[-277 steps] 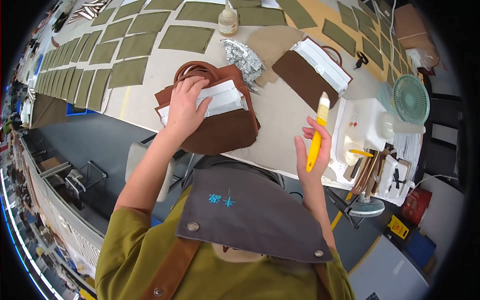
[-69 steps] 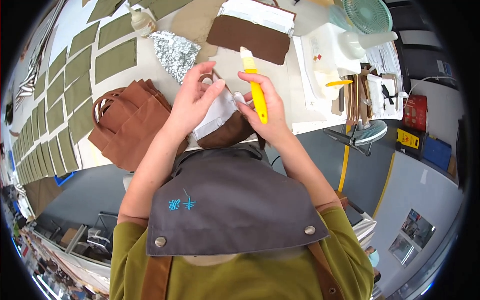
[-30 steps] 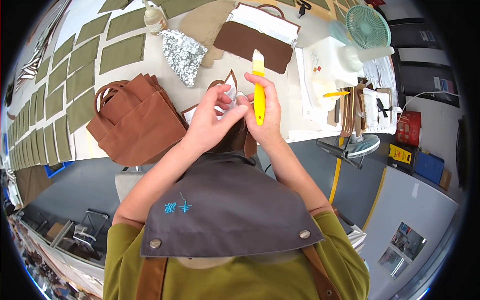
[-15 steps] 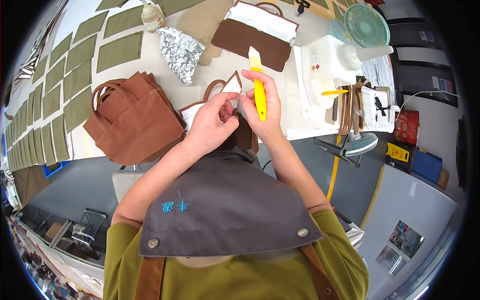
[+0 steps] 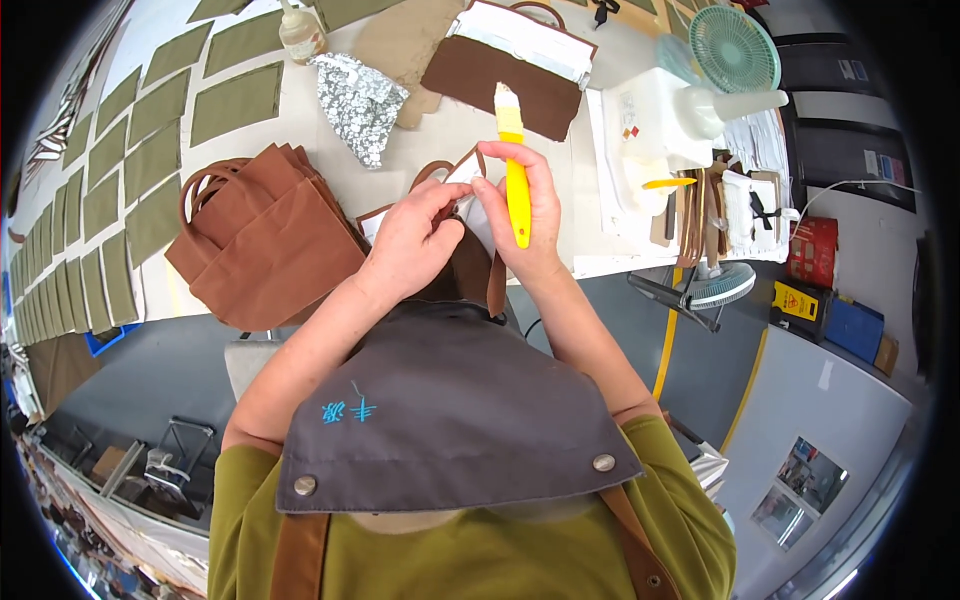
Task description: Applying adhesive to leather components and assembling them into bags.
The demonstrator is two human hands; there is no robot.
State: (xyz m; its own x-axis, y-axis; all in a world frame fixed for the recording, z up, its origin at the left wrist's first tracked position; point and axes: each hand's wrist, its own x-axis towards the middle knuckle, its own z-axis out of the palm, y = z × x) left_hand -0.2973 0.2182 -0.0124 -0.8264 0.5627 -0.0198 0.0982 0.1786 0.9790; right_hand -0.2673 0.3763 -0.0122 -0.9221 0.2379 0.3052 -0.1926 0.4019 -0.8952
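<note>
In my right hand (image 5: 535, 225) is a flat brush (image 5: 517, 190) with a yellow handle, its pale bristles pointing away from me. That hand's thumb presses near a brown bag piece (image 5: 472, 262) with white backing, which lies at the table's front edge below my fingers. My left hand (image 5: 408, 245) is closed, pinching the edge of the same piece close to the right thumb. The fingertips hide the exact spot they grip. Part of the piece's brown handle (image 5: 430, 172) shows behind the left hand.
Stacked brown handbags (image 5: 270, 240) stand left of my hands. Beyond lie a patterned cloth (image 5: 358, 105), a glue bottle (image 5: 300, 35) and another brown bag piece (image 5: 500, 85). Olive panels (image 5: 235, 103) cover the left side. A white jug (image 5: 655, 120) and a green fan (image 5: 735, 50) stand right.
My left hand has shifted slightly and its fingers have closed in toward the right thumb. The bag piece has turned and opened a little below them. The brush has tilted slightly.
</note>
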